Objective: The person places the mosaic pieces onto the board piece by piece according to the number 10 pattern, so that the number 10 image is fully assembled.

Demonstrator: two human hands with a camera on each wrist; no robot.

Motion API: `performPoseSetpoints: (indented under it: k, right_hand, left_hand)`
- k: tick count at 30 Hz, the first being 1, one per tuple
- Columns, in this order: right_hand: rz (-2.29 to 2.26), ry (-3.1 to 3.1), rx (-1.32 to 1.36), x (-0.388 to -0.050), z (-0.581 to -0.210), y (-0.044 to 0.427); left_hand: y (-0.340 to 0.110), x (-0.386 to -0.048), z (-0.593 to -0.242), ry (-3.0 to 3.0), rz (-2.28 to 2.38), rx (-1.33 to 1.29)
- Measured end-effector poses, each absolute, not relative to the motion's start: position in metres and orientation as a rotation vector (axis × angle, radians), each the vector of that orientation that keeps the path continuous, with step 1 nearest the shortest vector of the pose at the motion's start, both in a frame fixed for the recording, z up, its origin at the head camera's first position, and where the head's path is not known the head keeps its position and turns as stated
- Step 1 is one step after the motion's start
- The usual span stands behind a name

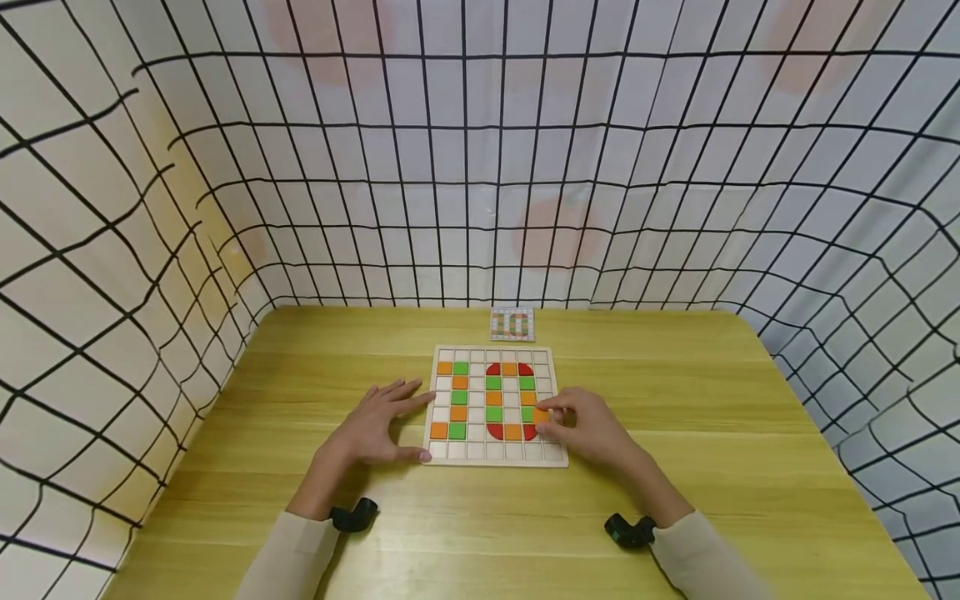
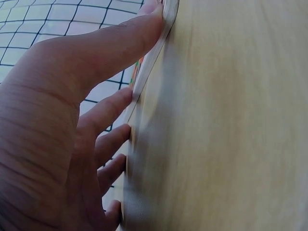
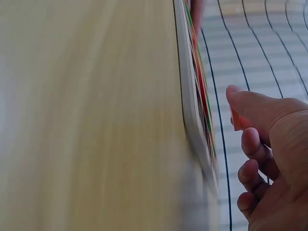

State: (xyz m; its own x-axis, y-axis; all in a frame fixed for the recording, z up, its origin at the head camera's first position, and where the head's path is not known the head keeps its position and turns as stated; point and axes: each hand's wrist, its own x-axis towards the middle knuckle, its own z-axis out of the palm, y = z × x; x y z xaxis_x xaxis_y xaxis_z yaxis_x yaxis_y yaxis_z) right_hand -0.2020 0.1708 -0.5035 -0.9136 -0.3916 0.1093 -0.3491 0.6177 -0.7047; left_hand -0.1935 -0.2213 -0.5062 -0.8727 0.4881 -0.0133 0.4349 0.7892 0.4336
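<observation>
A square wooden grid board (image 1: 477, 451) lies on the table, with orange, green and red tiles set in its cells. The red pieces have rounded corners; together the tiles form a "1" and a "0". My left hand (image 1: 372, 425) is spread at the board's left side, thumb and fingertips touching its edge. Between thumb and fingers, my right hand (image 1: 592, 427) pinches an orange square tile (image 1: 540, 416) over the right part of the board. In the right wrist view, this orange tile (image 3: 236, 119) shows partly behind the thumb, apart from the board.
A small card (image 1: 513, 324) with a similar coloured pattern lies behind the board. The wooden table (image 1: 660, 375) is enclosed at the back and sides by black netting (image 1: 465, 179) over pale walls. A black wrist camera (image 1: 630, 531) sits at my right sleeve, another (image 1: 355, 515) at my left.
</observation>
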Motion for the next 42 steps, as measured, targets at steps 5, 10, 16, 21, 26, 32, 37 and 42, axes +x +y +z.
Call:
performPoseSetpoints:
  k: [5,10,16,21,26,32,37,42]
  right_hand:
    - [-1.189,2.73,-0.771,-0.201,-0.502,0.136]
    - [-1.162,2.708,-0.786,-0.202,-0.504,0.113]
    - [-1.122,2.716,-0.796,-0.205,-0.511,0.096]
    - [-1.144,2.695,-0.805,-0.203,-0.511,0.087]
    - [-1.126,2.704,-0.824,-0.2,-0.511,0.082]
    - [-1.09,2.738,-0.802,-0.2,-0.514,0.083]
    - [-1.072,2.732,-0.773,-0.2,-0.513,0.086]
    - [-1.065,2.731,-0.773,-0.2,-0.514,0.087]
  left_hand:
    - [-0.221,-0.194,-0.506,2.853,0.643,0.747]
    - [-0.219,-0.195,-0.507,2.843,0.643,0.749]
    - [-0.216,-0.195,-0.508,2.835,0.63,0.739]
    - [-0.216,-0.195,-0.508,2.838,0.636,0.743]
    - [-0.214,-0.195,-0.508,2.835,0.634,0.744]
    - [-0.212,-0.195,-0.506,2.827,0.634,0.744]
    - [-0.21,-0.196,-0.506,2.821,0.631,0.752]
    - [-0.21,-0.197,-0.507,2.815,0.624,0.758]
